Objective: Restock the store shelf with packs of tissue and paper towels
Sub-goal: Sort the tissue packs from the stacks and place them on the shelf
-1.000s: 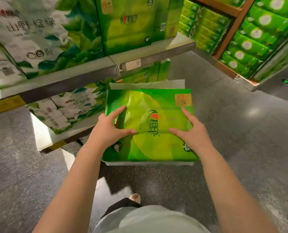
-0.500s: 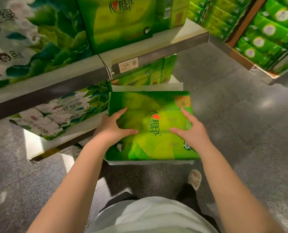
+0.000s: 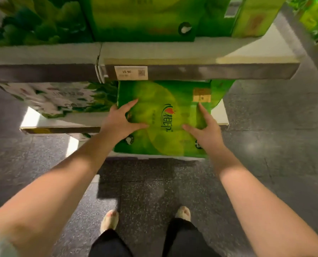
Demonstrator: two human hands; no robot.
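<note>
Grey speckled floor [image 3: 265, 182] runs beneath a two-tier store shelf. A green tissue pack [image 3: 165, 119] is being slid onto the lower shelf [image 3: 220, 115], its far end already tucked under the upper shelf [image 3: 191, 71]. It is pressed on top by the left hand [image 3: 120, 122] and right hand [image 3: 203, 129], each grip spread flat. A straight push inward is judged to be called for next. White-and-green packs [image 3: 61, 99] stand close on the left, and the price tag [image 3: 130, 72] overhangs the gap.
</note>
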